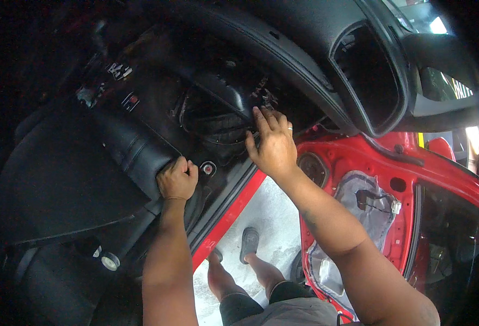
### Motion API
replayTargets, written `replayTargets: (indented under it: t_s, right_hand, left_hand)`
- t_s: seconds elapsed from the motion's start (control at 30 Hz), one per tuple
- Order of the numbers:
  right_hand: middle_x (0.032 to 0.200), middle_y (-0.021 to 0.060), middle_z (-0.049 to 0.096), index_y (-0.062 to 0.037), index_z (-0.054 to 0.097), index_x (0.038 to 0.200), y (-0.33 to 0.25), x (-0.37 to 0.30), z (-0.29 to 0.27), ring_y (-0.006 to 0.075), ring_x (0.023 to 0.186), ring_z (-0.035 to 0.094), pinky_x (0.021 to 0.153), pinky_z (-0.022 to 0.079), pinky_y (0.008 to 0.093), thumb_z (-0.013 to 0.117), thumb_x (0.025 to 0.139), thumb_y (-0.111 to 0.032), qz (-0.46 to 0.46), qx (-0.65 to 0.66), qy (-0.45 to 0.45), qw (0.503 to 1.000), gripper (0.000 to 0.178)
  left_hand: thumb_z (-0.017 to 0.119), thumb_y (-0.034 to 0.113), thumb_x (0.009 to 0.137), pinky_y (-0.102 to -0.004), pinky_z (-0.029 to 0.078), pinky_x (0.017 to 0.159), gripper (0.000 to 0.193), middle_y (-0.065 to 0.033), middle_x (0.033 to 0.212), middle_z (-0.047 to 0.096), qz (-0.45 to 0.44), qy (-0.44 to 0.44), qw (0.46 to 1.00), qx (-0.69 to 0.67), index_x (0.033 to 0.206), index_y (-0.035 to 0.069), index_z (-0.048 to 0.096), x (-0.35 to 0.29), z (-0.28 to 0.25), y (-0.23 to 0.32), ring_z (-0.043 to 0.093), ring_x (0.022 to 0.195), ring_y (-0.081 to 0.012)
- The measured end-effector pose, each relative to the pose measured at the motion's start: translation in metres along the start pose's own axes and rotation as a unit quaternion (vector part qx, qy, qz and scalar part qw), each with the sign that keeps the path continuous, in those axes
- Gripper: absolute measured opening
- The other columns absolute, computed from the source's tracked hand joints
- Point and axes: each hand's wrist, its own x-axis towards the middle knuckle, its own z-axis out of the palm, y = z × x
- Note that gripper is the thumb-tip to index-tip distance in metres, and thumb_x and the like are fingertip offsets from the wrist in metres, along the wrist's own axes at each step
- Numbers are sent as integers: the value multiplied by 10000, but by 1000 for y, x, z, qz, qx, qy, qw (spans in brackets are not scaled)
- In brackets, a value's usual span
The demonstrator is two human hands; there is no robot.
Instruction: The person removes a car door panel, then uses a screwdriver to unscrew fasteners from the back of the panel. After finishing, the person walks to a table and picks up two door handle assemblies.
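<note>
My left hand (178,178) is closed in a fist against the front edge of a black car seat (71,179); its palm side is hidden, so I cannot see whether anything is inside. Further forward and to the right, my right hand (274,138) has its fingers stretched out, with the fingertips against the dark trim of the footwell. A ring shows on one finger. Just left of those fingertips is a glossy black curved part (223,89). A round fitting with a red centre (208,169) sits between my hands, near the door sill.
A red door sill (231,217) runs beneath my arms. To the right, the red door (405,155) stands open, its inner panel off, showing a grey liner (359,204) and a speaker (311,168). Overhead at the right is the black dashboard (305,32) with a rectangular opening (367,76).
</note>
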Motion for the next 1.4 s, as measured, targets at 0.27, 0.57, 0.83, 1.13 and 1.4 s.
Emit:
replayTargets:
  t_s: [0.27,0.57,0.83,1.13,1.4]
  right_hand:
    - [1255,263,592,-22,537,1395,-20,57,-5,440,1189,531,1020,402,540,678,883,-520,83,48,24,995,728]
    - [1466,240,515,10,479,1450,15,185,60,382,1375,481,1153,372,432,723,784,-693,218,146,-132,956,999]
    - [1484,201,521,5,553,1401,37,121,33,356,1386,478,1156,361,397,738,858,-551,286,144,-44,946,799]
    - [1319,229,638,69,617,1290,59,79,19,348,1240,599,1087,409,388,740,904,-276,257,282,66,922,532]
    - [1247,238,671,71,629,1234,52,62,26,356,1172,638,1041,453,401,761,903,-212,218,322,139,911,455]
  left_hand:
    - [673,228,863,-513,433,532,264,-107,629,589,18,28,999,-5,699,93,516,-2,1,-8,589,579,-383]
    - [680,207,841,-505,472,554,221,-107,672,622,27,32,998,-44,712,93,541,2,2,-10,618,610,-363]
    - [678,188,835,-496,480,540,210,-125,681,623,33,37,997,-58,706,98,539,3,0,-12,624,604,-363]
    - [660,224,816,-505,504,547,136,-92,688,668,20,21,999,-44,744,125,600,4,-5,-11,661,607,-338]
    - [653,215,816,-499,507,539,147,-99,672,651,26,24,998,-47,726,119,587,4,-2,-15,657,601,-335]
